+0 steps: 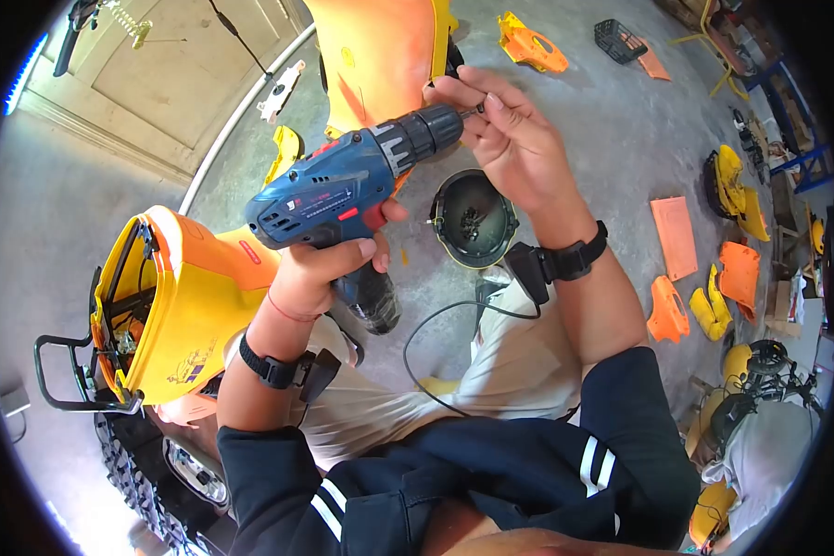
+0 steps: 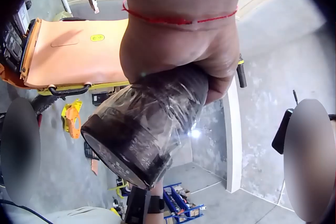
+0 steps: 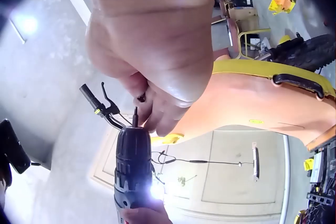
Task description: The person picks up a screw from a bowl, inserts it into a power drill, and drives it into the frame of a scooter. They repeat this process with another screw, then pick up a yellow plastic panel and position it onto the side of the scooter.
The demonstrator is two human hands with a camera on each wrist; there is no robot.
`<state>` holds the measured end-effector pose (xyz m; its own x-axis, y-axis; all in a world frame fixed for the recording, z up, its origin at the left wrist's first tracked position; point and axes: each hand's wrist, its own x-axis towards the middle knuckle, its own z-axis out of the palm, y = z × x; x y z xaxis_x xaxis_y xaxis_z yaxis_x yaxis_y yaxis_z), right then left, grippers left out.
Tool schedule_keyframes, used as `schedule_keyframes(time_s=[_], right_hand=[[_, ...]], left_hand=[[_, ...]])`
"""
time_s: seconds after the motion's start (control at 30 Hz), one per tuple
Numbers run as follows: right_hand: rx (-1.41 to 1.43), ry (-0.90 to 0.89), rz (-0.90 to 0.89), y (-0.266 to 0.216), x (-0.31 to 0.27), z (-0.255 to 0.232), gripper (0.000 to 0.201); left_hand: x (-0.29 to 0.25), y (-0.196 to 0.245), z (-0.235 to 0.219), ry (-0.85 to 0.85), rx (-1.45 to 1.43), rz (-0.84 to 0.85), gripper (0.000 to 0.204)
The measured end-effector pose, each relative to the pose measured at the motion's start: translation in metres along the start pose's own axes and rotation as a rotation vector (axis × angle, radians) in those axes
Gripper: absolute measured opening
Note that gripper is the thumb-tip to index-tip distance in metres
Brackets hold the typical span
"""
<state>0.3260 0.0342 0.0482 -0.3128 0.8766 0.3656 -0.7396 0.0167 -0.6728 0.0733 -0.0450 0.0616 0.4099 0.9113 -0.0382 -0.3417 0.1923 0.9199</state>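
Note:
A blue and black cordless drill (image 1: 329, 190) is gripped by my left hand (image 1: 320, 269), its chuck pointing up and right in the head view. Clear wrap covers its dark battery base (image 2: 142, 124). From the chuck (image 3: 134, 148) sticks a thin driver bit (image 3: 135, 117). My right hand (image 1: 519, 153) pinches a small dark screw (image 3: 141, 98) between thumb and fingers, close in front of the bit's tip. Below the chuck in the head view, a dark bowl (image 1: 498, 208) on the floor holds small dark pieces.
An orange-and-yellow vehicle body (image 1: 371, 56) stands just ahead, another (image 1: 176, 315) at left above a knobby tyre (image 1: 134, 463). Orange panels (image 1: 673, 236) and yellow parts lie on the floor at right. A black cable (image 1: 408, 347) runs from the right wrist camera across the lap.

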Motion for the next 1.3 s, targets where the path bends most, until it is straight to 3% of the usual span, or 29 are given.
schedule_keyframes(time_s=[0.37,0.47,0.77,0.87,0.97,1.0,1.07,1.1,1.2,1.3], right_hand=[[-0.033,0.075,0.020,0.008,-0.003,-0.001,0.035],[0.094,0.130,0.020,0.011,-0.006,0.003,0.034],[0.020,0.084,0.057,0.012,-0.004,0.007,0.041],[0.035,0.077,0.047,0.005,-0.003,0.018,0.051],[0.235,0.029,0.152,0.004,-0.002,0.020,0.074],[0.229,0.013,0.152,0.006,-0.002,0.019,0.074],[-0.086,-0.040,0.220,0.014,-0.006,0.014,0.080],[-0.159,-0.169,0.287,0.020,-0.007,0.006,0.086],[-0.295,-0.360,0.238,0.036,-0.025,0.035,0.084],[-0.401,-0.343,0.202,0.050,-0.043,0.053,0.096]], left_hand=[[0.001,-0.005,0.001,0.032,0.068,0.009,0.055],[0.001,-0.004,0.003,0.039,0.132,0.017,0.053],[-0.004,-0.009,0.001,-0.039,0.445,0.104,0.048],[-0.002,-0.016,0.004,-0.037,0.446,0.122,0.043],[-0.005,-0.016,0.013,0.030,0.415,0.206,0.039],[-0.005,-0.016,0.012,0.054,0.550,0.222,0.040],[-0.005,-0.015,0.011,0.089,0.690,0.252,0.040],[-0.003,-0.018,0.011,0.165,0.905,0.373,0.037],[0.005,-0.032,0.017,0.332,0.824,0.544,0.054],[0.009,-0.035,0.015,0.345,0.879,0.556,0.086]])
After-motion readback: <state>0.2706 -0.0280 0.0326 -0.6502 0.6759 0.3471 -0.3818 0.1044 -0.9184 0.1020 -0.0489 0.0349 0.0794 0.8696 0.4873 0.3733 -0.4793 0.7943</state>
